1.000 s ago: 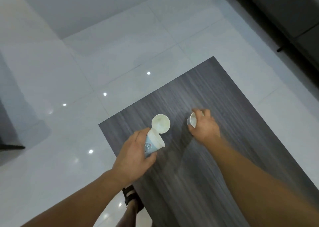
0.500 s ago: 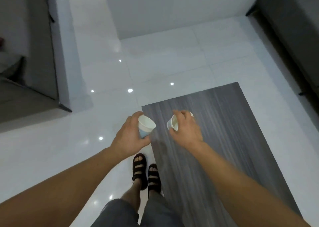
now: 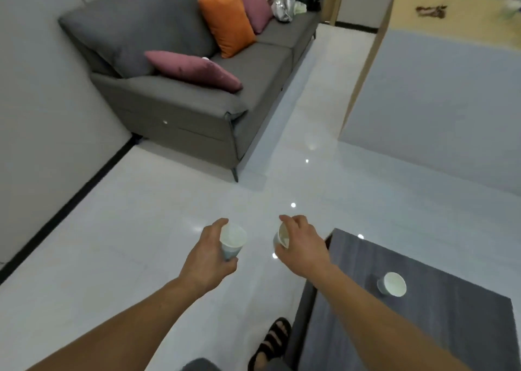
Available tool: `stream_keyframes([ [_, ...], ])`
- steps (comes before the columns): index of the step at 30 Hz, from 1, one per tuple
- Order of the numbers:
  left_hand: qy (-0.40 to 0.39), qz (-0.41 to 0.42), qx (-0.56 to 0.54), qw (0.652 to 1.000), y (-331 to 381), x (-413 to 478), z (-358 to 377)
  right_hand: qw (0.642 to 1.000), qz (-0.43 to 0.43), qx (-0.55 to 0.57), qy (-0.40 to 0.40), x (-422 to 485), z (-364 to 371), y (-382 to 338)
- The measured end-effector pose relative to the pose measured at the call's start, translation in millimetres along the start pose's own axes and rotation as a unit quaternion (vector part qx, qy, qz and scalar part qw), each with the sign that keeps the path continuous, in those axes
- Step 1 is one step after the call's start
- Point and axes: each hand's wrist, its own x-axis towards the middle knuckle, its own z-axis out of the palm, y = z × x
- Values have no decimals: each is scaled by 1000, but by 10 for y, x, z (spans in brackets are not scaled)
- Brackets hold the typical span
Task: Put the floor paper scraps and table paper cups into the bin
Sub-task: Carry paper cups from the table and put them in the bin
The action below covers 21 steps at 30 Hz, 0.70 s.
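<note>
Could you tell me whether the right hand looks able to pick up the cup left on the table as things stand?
Probably not yet: the right hand already grips a cup, so its fingers are occupied, though nothing blocks the table cup.

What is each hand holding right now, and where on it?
Left hand grips one paper cup around its side wall. Right hand grips another paper cup from above, fingers around its rim.

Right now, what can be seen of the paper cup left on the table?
The paper cup is small, with a white inside and a pale grey-blue outer wall; any print is too blurred to read. It stands upright, mouth open and apparently empty, on the dark wood-grain table, near its right part in this view. Nothing touches it; both hands are away over the floor, each holding another cup.
</note>
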Motion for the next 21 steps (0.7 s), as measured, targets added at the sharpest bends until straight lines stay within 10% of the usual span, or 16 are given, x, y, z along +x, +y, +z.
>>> stream_keyframes([
  [10,208,-147,-63,965,-1669,-1648,-1441,965,-230,-101,-77,-478,977,-2561],
  [21,388,-332,-124,851,-3548,-4202,-2396,851,-460,-164,-195,-1865,2594,-5086],
])
